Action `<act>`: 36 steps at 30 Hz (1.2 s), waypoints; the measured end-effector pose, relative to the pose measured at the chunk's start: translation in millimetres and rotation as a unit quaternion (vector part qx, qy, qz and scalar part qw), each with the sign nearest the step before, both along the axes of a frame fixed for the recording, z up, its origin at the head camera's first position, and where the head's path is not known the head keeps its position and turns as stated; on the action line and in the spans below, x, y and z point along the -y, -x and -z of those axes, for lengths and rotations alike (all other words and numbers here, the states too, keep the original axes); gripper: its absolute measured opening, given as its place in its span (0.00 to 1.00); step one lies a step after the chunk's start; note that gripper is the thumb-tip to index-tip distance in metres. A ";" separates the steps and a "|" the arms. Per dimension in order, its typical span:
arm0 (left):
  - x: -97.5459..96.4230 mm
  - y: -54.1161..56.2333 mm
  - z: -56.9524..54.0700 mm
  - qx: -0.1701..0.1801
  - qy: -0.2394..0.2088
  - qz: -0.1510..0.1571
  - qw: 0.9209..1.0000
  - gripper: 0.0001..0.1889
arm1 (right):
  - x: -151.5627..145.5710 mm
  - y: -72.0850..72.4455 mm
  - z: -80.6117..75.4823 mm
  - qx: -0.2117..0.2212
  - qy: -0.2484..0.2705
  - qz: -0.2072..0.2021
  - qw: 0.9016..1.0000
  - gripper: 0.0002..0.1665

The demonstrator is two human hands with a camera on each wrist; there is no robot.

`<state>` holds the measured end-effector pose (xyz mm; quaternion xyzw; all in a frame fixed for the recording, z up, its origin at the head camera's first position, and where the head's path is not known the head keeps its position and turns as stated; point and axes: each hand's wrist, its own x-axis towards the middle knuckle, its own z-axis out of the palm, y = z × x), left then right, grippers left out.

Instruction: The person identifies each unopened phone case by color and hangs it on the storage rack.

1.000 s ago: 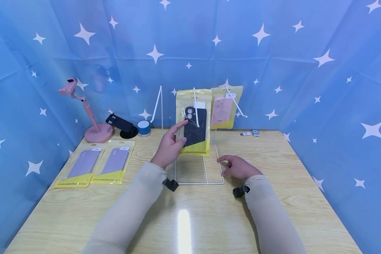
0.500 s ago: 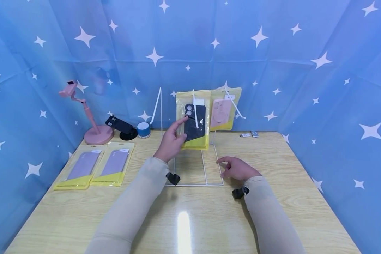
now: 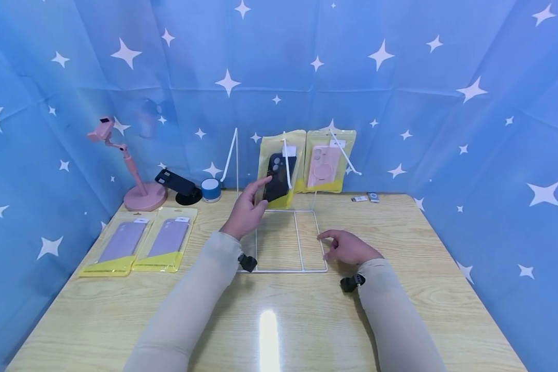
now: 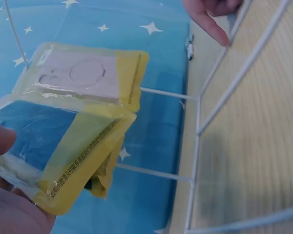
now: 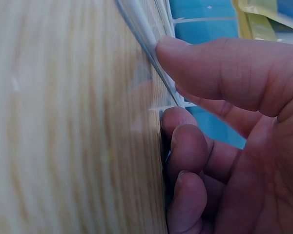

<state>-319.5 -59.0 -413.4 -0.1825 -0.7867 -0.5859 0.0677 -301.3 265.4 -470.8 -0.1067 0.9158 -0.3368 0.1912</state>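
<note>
My left hand (image 3: pixel 246 211) pinches the left edge of a clear-and-yellow pouch holding a black phone case (image 3: pixel 276 188), thumb in front, fingers behind. The pouch hangs tilted at the middle hook (image 3: pixel 287 163) of a white wire display rack (image 3: pixel 300 248). In the left wrist view, another yellow pouch bottom (image 4: pixel 103 178) peeks out behind it. A bagged pink phone case (image 3: pixel 323 166) hangs from the hook to its right. My right hand (image 3: pixel 351 246) holds the rack's right base wire (image 5: pixel 144 36) between thumb and index finger, the other fingers curled.
Two bagged purple phone cases (image 3: pixel 123 242) lie at the left. Behind them stand a pink phone stand (image 3: pixel 145 196), a black phone case on a stand (image 3: pixel 176 182) and a blue speaker-like cylinder (image 3: pixel 211 190). The left hook (image 3: pixel 229 155) bears nothing. Two small items (image 3: pixel 373 197) lie back right.
My left hand has moved the black case's pouch back and up toward the rack, and the pouch has turned to a tilt. The right hand stays at the base wire.
</note>
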 end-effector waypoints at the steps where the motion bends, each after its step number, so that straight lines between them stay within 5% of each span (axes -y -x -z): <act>1: 1.7 -0.5 2.3 -0.002 0.003 -0.001 1.000 0.31 | -0.4 -0.1 0.2 0.000 -0.001 0.001 1.000 0.35; 12: 39.7 -16.4 28.8 -0.035 -0.005 -0.009 0.999 0.28 | -0.1 0.5 0.8 0.001 -0.011 0.009 1.000 0.33; 23: 81.4 -29.8 30.9 0.000 -0.013 -0.042 0.999 0.26 | -0.4 1.2 2.1 -0.002 -0.004 0.005 1.000 0.33; 31: 123.1 -18.4 45.3 0.031 0.036 -0.112 0.993 0.24 | 0.0 0.7 2.6 0.002 -0.001 0.007 1.000 0.34; 36: 157.3 -13.7 51.2 0.067 0.036 -0.182 0.980 0.28 | 0.5 -0.3 1.0 -0.002 -0.010 0.004 1.000 0.34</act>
